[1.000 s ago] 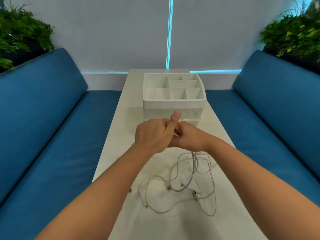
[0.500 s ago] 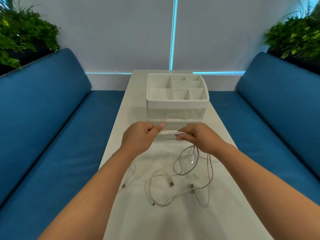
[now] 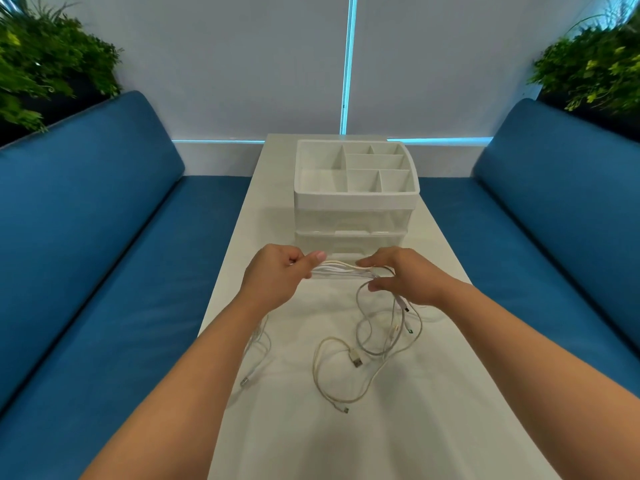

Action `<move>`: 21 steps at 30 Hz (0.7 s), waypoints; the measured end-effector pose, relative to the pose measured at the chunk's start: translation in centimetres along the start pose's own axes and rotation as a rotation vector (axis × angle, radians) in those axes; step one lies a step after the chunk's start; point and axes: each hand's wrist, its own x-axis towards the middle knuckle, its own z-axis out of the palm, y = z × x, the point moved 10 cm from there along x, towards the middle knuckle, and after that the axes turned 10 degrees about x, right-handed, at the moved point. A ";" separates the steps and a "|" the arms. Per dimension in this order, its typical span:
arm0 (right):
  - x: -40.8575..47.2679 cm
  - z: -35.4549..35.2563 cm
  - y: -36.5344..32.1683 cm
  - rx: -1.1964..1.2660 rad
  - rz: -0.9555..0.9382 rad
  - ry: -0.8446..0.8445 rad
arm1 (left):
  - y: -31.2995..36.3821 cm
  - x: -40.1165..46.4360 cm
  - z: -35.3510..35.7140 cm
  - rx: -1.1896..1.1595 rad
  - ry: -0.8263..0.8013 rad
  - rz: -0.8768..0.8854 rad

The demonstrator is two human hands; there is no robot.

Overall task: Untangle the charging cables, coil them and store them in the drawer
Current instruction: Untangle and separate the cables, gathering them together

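Cables (image 3: 341, 270) stretched between left grip (image 3: 277, 275) and right grip (image 3: 403, 275), drawer (image 3: 349, 242) behind

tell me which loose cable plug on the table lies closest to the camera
The small plug ending the pale loop; the silver USB plug and the left one lie farther up.

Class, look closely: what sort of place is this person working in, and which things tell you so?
Probably a lounge or cafe-style booth: blue cushioned benches flank a narrow white table, with leafy plants behind the backrests.
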 end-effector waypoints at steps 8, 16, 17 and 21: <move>-0.9 -0.3 -0.2 0.241 0.056 -0.053 | -0.5 -0.6 -0.9 -0.090 0.027 -0.040; -2.0 2.3 0.1 0.481 0.133 -0.312 | -2.2 -0.4 -1.2 -0.081 0.043 -0.086; -2.1 2.6 0.1 0.489 0.135 -0.347 | -2.3 -0.4 -1.3 -0.079 0.050 -0.090; -2.4 2.8 0.5 0.626 0.194 -0.353 | -2.3 -0.1 -1.5 -0.089 0.070 -0.090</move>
